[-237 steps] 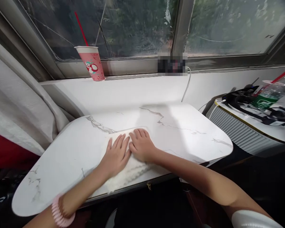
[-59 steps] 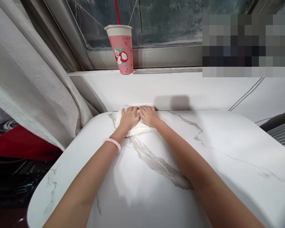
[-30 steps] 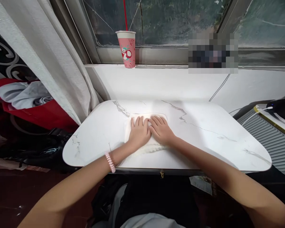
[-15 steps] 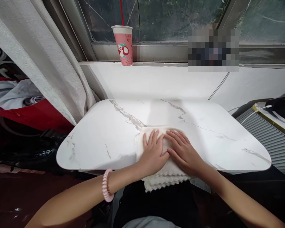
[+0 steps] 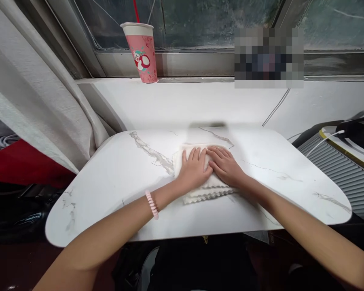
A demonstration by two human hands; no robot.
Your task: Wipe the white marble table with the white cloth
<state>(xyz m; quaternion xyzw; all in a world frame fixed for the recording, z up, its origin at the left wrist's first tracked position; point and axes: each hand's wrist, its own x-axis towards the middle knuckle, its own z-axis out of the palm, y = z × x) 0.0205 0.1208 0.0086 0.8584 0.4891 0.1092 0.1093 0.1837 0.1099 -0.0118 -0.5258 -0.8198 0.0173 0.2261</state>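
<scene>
A folded white cloth (image 5: 210, 192) with scalloped edges lies flat on a white marble-patterned table (image 5: 115, 169). My left hand (image 5: 194, 167) presses on the cloth's left part, palm down, its fingers stretched out and a little apart. Beside it my right hand (image 5: 226, 165) lies flat on the cloth's right part, fingers extended toward the window. The two thumbs come close together or touch near the cloth's middle. Neither hand is wrapped around the cloth. A pink coiled band (image 5: 152, 205) circles my left wrist.
A pink paper cup (image 5: 142, 56) with a red straw stands on the window sill. A pale curtain (image 5: 57, 93) hangs at the left, near a red container (image 5: 27, 163). At the right are a ribbed grey case (image 5: 336, 165) and a white cable (image 5: 323, 143).
Both hands have pushed the cloth away from me, toward the window side. The cloth's near edge, which hung over the table's front edge, now lies on the tabletop. The view has shifted slightly.
</scene>
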